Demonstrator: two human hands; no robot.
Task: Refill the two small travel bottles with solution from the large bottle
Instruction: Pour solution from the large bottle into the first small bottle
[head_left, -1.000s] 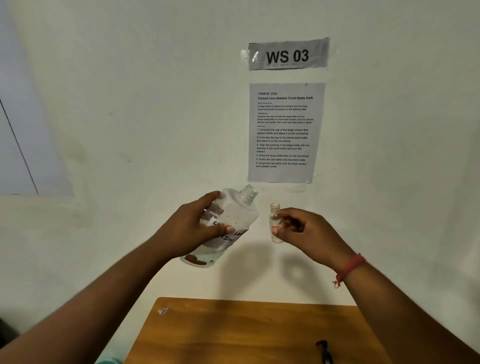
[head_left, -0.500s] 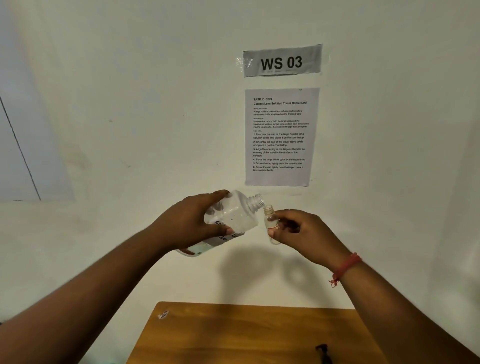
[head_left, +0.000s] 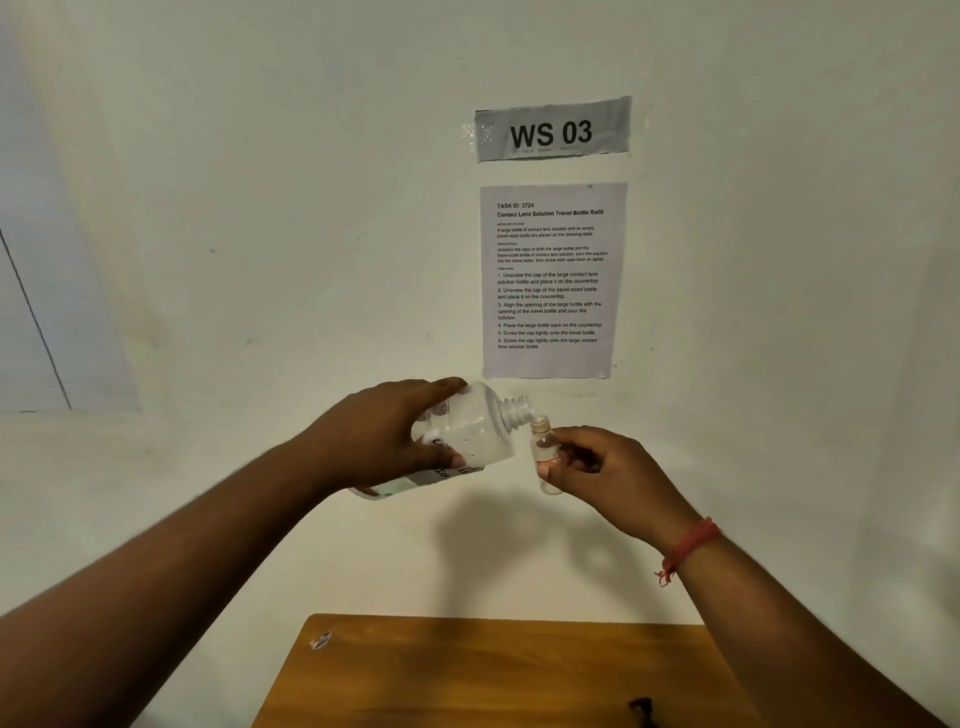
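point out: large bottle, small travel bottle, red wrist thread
large bottle (head_left: 475, 434): head view, on its clear body by the shoulder.
small travel bottle (head_left: 543, 441): head view, on its upper body below the neck.
red wrist thread (head_left: 693, 543): head view, on the band.

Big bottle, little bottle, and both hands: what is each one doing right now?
Large bottle: cap off, tipped nearly sideways, its mouth at the small bottle's opening.
Small travel bottle: cap off, roughly upright, held in the air.
Left hand: grips the large bottle around its body.
Right hand: pinches the small travel bottle.
Table: below the hands, nothing being poured over it visibly.
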